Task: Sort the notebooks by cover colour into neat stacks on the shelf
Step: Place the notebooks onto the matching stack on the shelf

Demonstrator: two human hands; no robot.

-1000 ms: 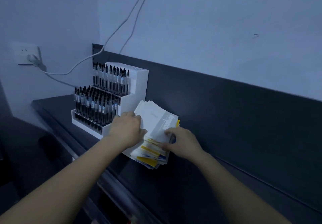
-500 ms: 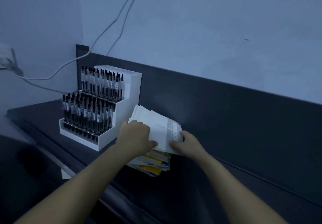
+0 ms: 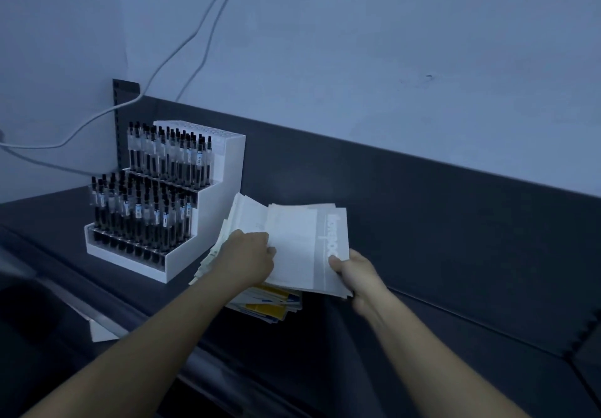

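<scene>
Two bare hands work a mixed pile (image 3: 265, 304) of notebooks lying on a dark shelf (image 3: 374, 378), with a white pen rack (image 3: 224, 196) touching or just beside it at ten o'clock. The right hand (image 3: 356, 271) pinches a white batch (image 3: 299, 245) at its near right corner, thumb on the top cover and fingers hidden beneath, holding that side raised off the yellow and blue covers below. The left hand (image 3: 247, 256) lies knuckles up on the pile's left part, thumb touching the batch's left edge; whether it grips or only presses cannot be told. From the right hand's grip the batch spreads toward eleven o'clock, its long axis running roughly from six to twelve. Bare shelf lies at three o'clock of the pile, on the right hand's side, so that hand looks better placed to carry the batch there and start a white stack.
</scene>
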